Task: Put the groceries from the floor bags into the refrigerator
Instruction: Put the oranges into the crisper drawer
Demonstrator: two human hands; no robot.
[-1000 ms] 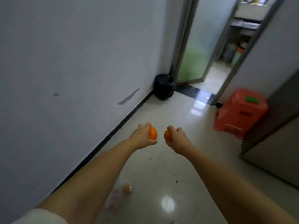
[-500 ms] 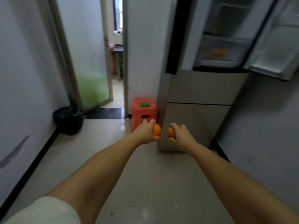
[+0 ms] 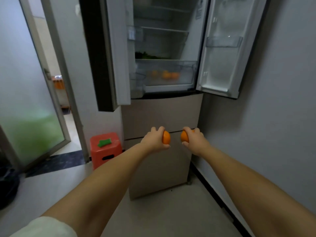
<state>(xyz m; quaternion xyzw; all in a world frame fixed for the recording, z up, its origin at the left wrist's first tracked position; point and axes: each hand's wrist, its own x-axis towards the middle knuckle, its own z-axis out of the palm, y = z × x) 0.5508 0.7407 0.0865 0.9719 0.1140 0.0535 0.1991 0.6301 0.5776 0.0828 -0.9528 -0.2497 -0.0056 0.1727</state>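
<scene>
- Refrigerator [image 3: 162, 117]: dead ahead, both upper doors swung open, lower drawer fronts closed.
- Left door [image 3: 109, 53] seen edge-on; right door [image 3: 222, 48] shows its inner face with a clear door bin [image 3: 224, 42].
- Inside: glass shelves, dark leafy greens [image 3: 148, 56] on the lowest shelf, just above the crisper drawer [image 3: 166, 72].
- Crisper is translucent; several oranges in the drawer [image 3: 168, 75] visible through the front, blurred, count unclear.
- Left hand [image 3: 154, 139]: fingers curled round an orange [image 3: 166, 137], held out in front of the lower drawer fronts.
- Right hand [image 3: 194, 139]: fingers curled round a second orange [image 3: 184, 136], same height.
- The two held oranges are near each other, not touching, both well below the crisper.
- Both arms extended, bare forearms; white sleeve [image 3: 44, 227] at lower left.
- Red plastic stool [image 3: 106, 149] on the floor just left of the fridge, a green item [image 3: 104, 142] lying on top.
- Frosted glass door [image 3: 29, 108] at left, standing open; black bag [image 3: 7, 187] on the floor at the far left edge.
- Grey wall [image 3: 282, 117] on the right.
</scene>
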